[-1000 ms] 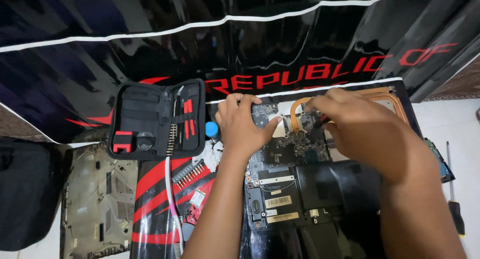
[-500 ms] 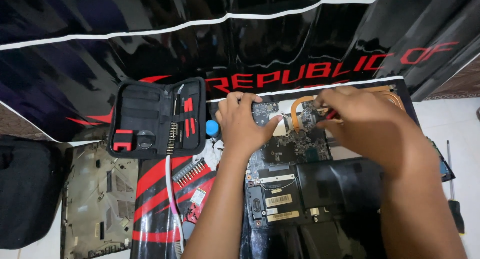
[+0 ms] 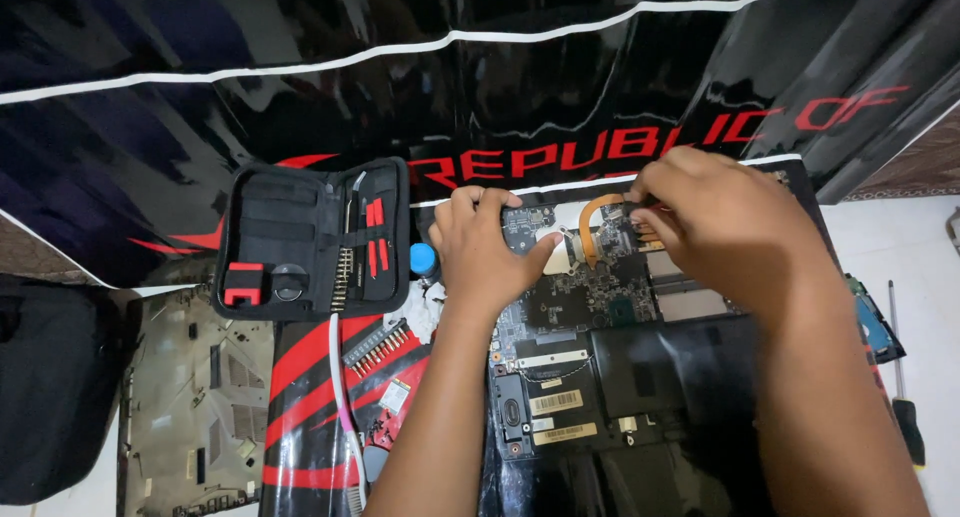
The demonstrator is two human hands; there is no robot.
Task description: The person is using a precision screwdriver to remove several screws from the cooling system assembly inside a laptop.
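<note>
A glossy black mat with red stripes [image 3: 300, 397] covers the tabletop, and a shiny black banner with red lettering and a white line [image 3: 400, 97] rises at the far side. Nearest the camera lies the opened black laptop chassis [image 3: 640, 397], its flat matte black battery block [image 3: 670, 372] just below the green-grey circuit board [image 3: 590, 292], which is studded with small chips. The left hand [image 3: 485, 247] rests flat on the board's left part, fingers spread and thumb stretched towards the middle. The right hand [image 3: 720, 222] sits at the board's upper right, fingertips pressed together, pinching something small next to the curved copper heat pipe [image 3: 592, 227]; what it pinches I cannot tell. The pipe lies between the two hands, touching neither clearly.

Left of the chassis lie one strip of metal screwdriver bits [image 3: 375, 345], one thin white cable [image 3: 340, 397] and one removed grey bottom cover [image 3: 190, 407], ribbed inside. Farther back stands one open black fabric tool case with red-handled tools [image 3: 310, 239], and one small blue round cap [image 3: 424, 258] just beside it. At the right edge lies one screwdriver with a red and black handle [image 3: 905, 402].
</note>
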